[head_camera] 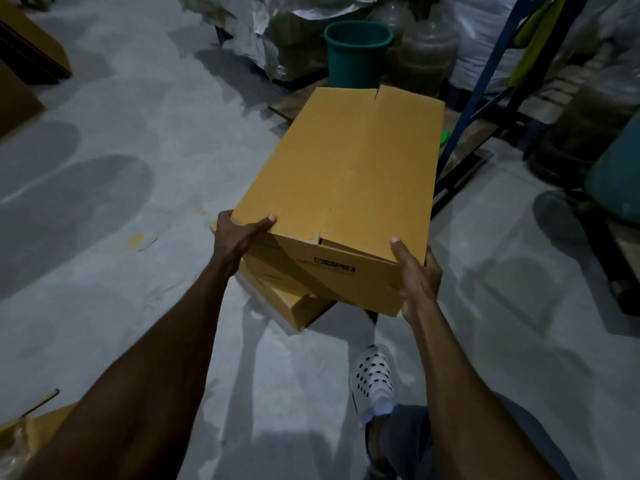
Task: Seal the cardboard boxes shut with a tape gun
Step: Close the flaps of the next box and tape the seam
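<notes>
Holding: left hand and right hand were apart, each gripping a near corner of the box, thumbs on top.
Box: sat above a lower box; flaps met, untaped.
Advice: set it square before taping.
Tape gun: unseen.

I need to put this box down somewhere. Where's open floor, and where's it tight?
Both hands, left hand and right hand, grip the cardboard box. Bare floor lies left of it, short of the boxes at the far left. Crowded ahead and right: green bucket, blue rack, lower box.
</notes>
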Motion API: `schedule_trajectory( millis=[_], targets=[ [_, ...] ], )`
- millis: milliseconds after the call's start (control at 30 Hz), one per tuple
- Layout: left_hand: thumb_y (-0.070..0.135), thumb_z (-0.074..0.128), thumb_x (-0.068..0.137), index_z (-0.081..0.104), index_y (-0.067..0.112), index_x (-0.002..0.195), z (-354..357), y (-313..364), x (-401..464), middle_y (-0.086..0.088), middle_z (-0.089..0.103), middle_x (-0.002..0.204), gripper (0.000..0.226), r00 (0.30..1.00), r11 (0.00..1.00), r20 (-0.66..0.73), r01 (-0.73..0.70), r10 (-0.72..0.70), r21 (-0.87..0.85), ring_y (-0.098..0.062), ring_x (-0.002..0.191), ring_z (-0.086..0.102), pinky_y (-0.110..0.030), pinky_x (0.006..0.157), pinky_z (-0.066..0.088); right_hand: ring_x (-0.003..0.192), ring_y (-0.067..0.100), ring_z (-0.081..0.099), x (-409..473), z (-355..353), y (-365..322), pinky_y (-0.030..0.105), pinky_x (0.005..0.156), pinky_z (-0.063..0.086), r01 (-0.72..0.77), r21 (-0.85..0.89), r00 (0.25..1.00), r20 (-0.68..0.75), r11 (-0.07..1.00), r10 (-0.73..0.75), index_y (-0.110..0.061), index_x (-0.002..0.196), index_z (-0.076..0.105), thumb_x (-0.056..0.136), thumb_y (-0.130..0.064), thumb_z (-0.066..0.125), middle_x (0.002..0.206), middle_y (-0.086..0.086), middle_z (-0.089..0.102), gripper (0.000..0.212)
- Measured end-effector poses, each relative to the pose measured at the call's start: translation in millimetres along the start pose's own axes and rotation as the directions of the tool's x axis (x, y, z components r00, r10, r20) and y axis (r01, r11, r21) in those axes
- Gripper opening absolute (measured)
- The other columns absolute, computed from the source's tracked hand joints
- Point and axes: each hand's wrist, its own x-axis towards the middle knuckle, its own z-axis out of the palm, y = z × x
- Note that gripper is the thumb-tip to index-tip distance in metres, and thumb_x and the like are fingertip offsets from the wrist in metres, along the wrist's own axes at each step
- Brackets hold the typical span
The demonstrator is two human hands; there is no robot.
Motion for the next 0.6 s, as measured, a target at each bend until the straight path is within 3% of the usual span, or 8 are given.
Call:
schedule_trajectory(
  millis=[67, 133, 200, 300, 367, 433, 500, 600],
  targets=[
    [0.053, 0.093, 0.049, 0.056, 0.004, 0.123, 1.4, 0.3, -2.0, -0.008, 0.068, 0.108, 0.097, 1.0, 0.998, -0.019, 0.006, -0.007, -0.059, -0.025, 0.096, 0.067, -0.023, 0.059, 0.054, 0.103, 0.019, 0.062, -0.4, -3.0, -1.5, 0.056, 0.086, 0.055, 0.09, -0.074, 0.996, 0.011, 0.993, -0.09, -0.041, 0.116, 0.063, 0.073, -0.05, 0.077, 0.11, -0.016, 0.066, 0.046],
    [0.053, 0.094, 0.047, 0.052, 0.006, 0.125, -0.6, -0.6, -15.6, -0.008, 0.064, 0.112, 0.1, 0.996, 0.993, -0.086, 0.021, -0.031, -0.114, -0.024, 0.097, 0.065, -0.032, 0.071, 0.056, 0.097, 0.018, 0.065, -5.7, -6.2, -9.8, 0.055, 0.08, 0.057, 0.162, -0.131, 0.987, 0.028, 0.978, -0.159, -0.043, 0.11, 0.065, 0.075, -0.049, 0.075, 0.102, -0.016, 0.068, 0.037],
    [0.059, 0.094, 0.043, 0.053, 0.007, 0.125, -9.7, -8.0, -34.6, -0.008, 0.064, 0.115, 0.105, 0.988, 0.984, -0.135, 0.052, -0.075, -0.169, -0.026, 0.099, 0.064, -0.037, 0.075, 0.056, 0.094, 0.015, 0.065, -20.7, -7.5, -30.4, 0.054, 0.077, 0.058, 0.244, -0.165, 0.969, 0.078, 0.956, -0.234, -0.037, 0.12, 0.064, 0.081, -0.039, 0.073, 0.101, -0.017, 0.068, 0.039],
    [0.047, 0.094, 0.052, 0.055, 0.002, 0.112, -23.9, -20.1, -78.3, -0.002, 0.061, 0.091, 0.084, 0.989, 0.942, -0.129, 0.027, -0.075, -0.334, -0.017, 0.076, 0.057, -0.028, 0.057, 0.047, 0.103, 0.016, 0.065, -43.8, -12.5, -53.6, 0.05, 0.085, 0.057, 0.378, -0.185, 0.92, 0.181, 0.907, -0.347, -0.028, 0.135, 0.056, 0.086, -0.028, 0.071, 0.113, -0.013, 0.069, 0.051],
    [0.044, 0.094, 0.055, 0.057, -0.004, 0.106, -30.9, -32.9, -106.9, -0.003, 0.055, 0.085, 0.079, 0.989, 0.901, -0.13, 0.006, -0.07, -0.434, -0.016, 0.07, 0.049, -0.022, 0.047, 0.041, 0.113, 0.017, 0.062, -63.6, -23.1, -61.2, 0.046, 0.093, 0.055, 0.439, -0.174, 0.888, 0.232, 0.881, -0.397, -0.022, 0.142, 0.049, 0.086, -0.025, 0.071, 0.128, -0.005, 0.064, 0.061],
    [0.044, 0.094, 0.057, 0.052, -0.009, 0.117, -33.2, -37.3, -137.8, -0.011, 0.059, 0.096, 0.09, 0.987, 0.853, -0.14, -0.008, -0.076, -0.522, -0.022, 0.078, 0.054, -0.022, 0.049, 0.044, 0.119, 0.014, 0.059, -88.2, -37.9, -69.3, 0.038, 0.098, 0.053, 0.504, -0.153, 0.85, 0.265, 0.85, -0.456, -0.017, 0.145, 0.044, 0.087, -0.021, 0.072, 0.136, -0.002, 0.059, 0.065],
    [0.044, 0.095, 0.056, 0.049, -0.002, 0.128, -29.4, -33.9, -165.6, -0.019, 0.062, 0.118, 0.097, 0.989, 0.811, -0.126, -0.007, -0.083, -0.586, -0.033, 0.096, 0.062, -0.028, 0.058, 0.051, 0.129, 0.015, 0.052, -114.4, -55.4, -81.2, 0.032, 0.101, 0.049, 0.576, -0.132, 0.805, 0.265, 0.807, -0.531, -0.012, 0.145, 0.042, 0.088, -0.018, 0.071, 0.143, 0.0, 0.052, 0.065],
    [0.038, 0.093, 0.061, 0.044, 0.006, 0.135, -18.7, 0.3, -213.5, -0.019, 0.059, 0.13, 0.094, 0.993, 0.743, -0.105, -0.03, -0.054, -0.668, -0.034, 0.112, 0.061, -0.033, 0.07, 0.055, 0.133, 0.016, 0.049, -149.5, -83.6, -113.5, 0.034, 0.105, 0.046, 0.684, -0.125, 0.724, 0.233, 0.719, -0.649, -0.009, 0.145, 0.042, 0.089, -0.017, 0.07, 0.145, 0.002, 0.049, 0.063]
  ],
)
